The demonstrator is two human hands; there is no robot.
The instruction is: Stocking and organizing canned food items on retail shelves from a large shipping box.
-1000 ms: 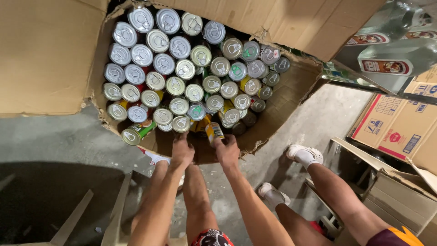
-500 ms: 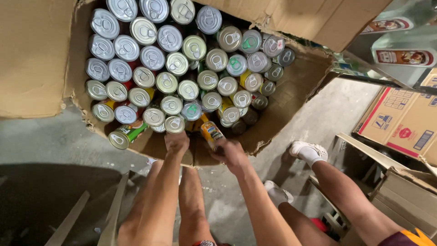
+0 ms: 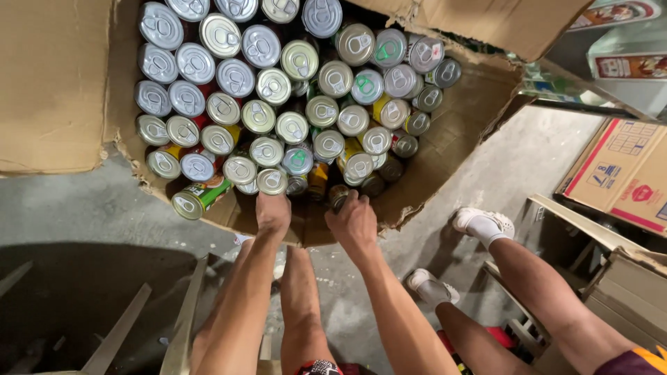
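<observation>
Head view: right hand (image 3: 356, 223) grips can (image 3: 340, 196) (upright).

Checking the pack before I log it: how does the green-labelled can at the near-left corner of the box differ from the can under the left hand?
The green-labelled can lies tilted on its side, its label showing; the can under the left hand stands upright, only its lid showing. The green-labelled can sits loose at the edge of the cardboard box, untouched; the left hand touches the other. Both have silver pull-tab lids.

Grey concrete floor (image 3: 528, 160) here. A big open cardboard box (image 3: 458, 139) of cans (image 3: 278, 104) sits on it. Smaller printed carton (image 3: 625, 173) off right.
</observation>
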